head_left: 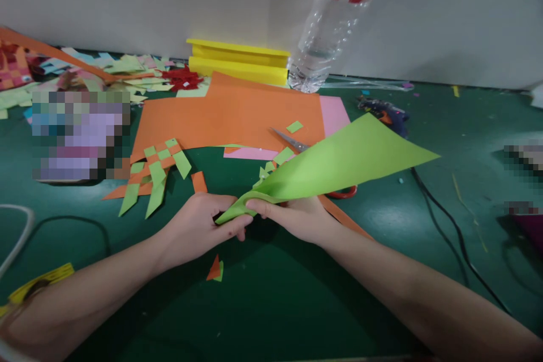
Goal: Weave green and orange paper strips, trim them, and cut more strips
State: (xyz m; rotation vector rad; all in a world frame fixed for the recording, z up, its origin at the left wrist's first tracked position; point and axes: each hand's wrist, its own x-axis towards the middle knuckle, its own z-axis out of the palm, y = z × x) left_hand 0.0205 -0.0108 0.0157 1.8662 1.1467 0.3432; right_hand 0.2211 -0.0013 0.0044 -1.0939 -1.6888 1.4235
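A sheet of light green paper [339, 161] is held between both hands, its near end rolled or folded narrow and its far end spread wide to the right. My left hand [212, 218] pinches the narrow tip. Thumb and fingers of my right hand [292, 215] close on the paper just beside it. Behind the sheet lie scissors [291, 139], their red handle partly hidden. To the left rests a woven orange and green paper fish [159, 161]. Small green paper pieces [268, 169] lie behind my hands, and orange and green scraps [215, 270] in front.
Orange paper [237, 116] covers the middle back, with pink paper [335, 112] under it. A clear plastic bottle [326, 34] and a folded yellow piece [237, 62] stand by the wall. A blue glue gun [390, 115] and its black cable [449, 218] lie right; a blurred phone [80, 141] lies left.
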